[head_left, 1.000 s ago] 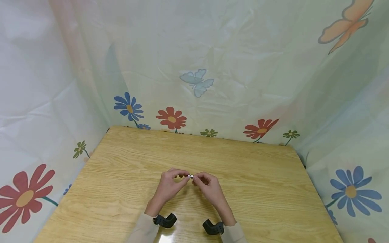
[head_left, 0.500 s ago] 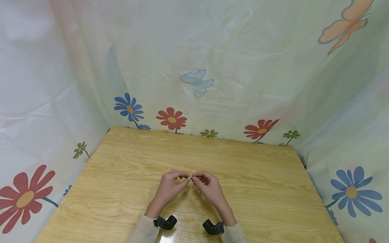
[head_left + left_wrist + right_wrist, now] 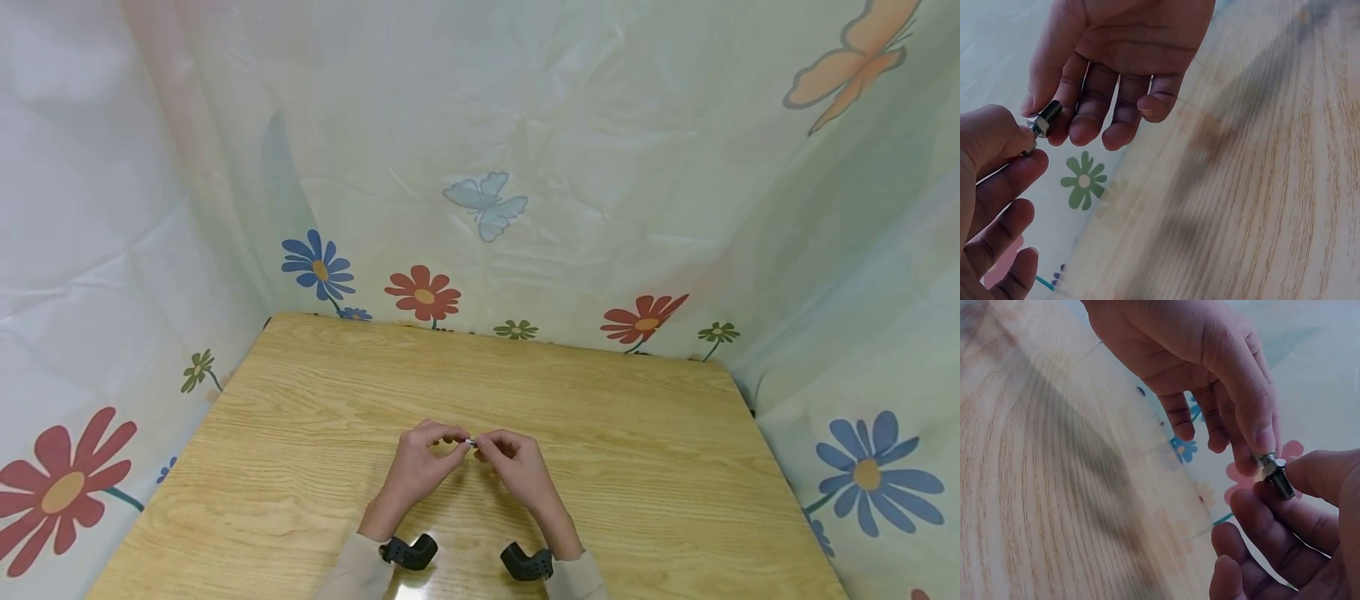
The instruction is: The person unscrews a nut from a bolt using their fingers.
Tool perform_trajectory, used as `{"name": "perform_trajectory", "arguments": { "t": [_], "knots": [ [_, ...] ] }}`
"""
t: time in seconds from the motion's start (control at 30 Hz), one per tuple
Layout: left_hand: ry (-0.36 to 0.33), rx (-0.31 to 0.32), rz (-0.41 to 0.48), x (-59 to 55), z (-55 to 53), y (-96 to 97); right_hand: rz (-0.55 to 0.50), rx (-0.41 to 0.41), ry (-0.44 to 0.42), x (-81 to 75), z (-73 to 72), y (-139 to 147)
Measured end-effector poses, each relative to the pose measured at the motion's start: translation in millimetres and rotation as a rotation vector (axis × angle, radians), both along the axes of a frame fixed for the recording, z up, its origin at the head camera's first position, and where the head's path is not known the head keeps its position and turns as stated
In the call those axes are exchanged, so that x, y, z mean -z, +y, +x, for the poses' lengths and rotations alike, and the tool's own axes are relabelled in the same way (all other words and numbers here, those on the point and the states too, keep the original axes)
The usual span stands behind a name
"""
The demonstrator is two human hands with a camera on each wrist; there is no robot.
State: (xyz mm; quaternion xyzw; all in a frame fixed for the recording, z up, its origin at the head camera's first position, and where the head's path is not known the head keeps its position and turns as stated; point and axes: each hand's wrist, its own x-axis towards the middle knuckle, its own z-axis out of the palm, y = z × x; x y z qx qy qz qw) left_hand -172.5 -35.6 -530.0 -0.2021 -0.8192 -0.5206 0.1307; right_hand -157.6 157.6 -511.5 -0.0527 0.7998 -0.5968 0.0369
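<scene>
My left hand (image 3: 414, 464) and right hand (image 3: 519, 468) meet fingertip to fingertip above the table (image 3: 660, 467). Between them is a small metal bolt (image 3: 1053, 110) with a hex nut (image 3: 1040, 127) on its thread. The left thumb and forefinger pinch the bolt's head end, mostly hidden by the fingertips. From the other side, my right thumb and forefinger hold the nut, seen close up in the right wrist view (image 3: 1272, 467). A dark threaded length sticks out past the nut toward the right palm. The other right fingers are loosely bent and touch nothing.
A pale curtain (image 3: 600, 208) printed with flowers and butterflies surrounds the wood-grain table at the back and both sides. Each wrist wears a black camera mount, one on the left (image 3: 409, 552) and one on the right (image 3: 527, 562).
My right fingertips shift slightly around the nut, moving a little left and then back right. The left hand keeps its pinch on the bolt and stays almost still.
</scene>
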Motion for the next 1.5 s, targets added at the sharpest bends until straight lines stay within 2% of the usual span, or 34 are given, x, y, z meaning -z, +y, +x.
{"name": "perform_trajectory", "arguments": {
  "t": [0.33,0.6,0.77,0.93,1.03,1.37,1.5],
  "knots": [
    [-0.036,0.003,0.002,2.2,1.4,-1.3,0.019,-0.031,0.019,-1.5,-0.3,1.5],
    [-0.04,0.005,0.007,1.0,2.2,-2.9,-0.024,-0.083,0.065,0.5,-0.8,5.2],
    [-0.07,0.003,0.037,-2.1,3.0,-3.3,-0.058,-0.053,0.067,-0.7,-1.3,6.2],
    [-0.107,0.018,0.055,-3.3,3.7,-3.1,-0.012,-0.048,0.024,2.0,-1.7,5.6],
    [-0.105,0.023,0.057,-3.8,3.8,-3.3,0.004,-0.064,0.007,2.3,-1.5,4.8],
    [-0.049,0.047,0.072,-1.8,4.3,-4.5,-0.009,-0.082,0.045,1.9,-1.6,3.6],
    [-0.043,0.039,0.067,-1.1,4.1,-4.6,0.003,-0.084,0.052,0.6,-0.5,3.7]
  ]
}}
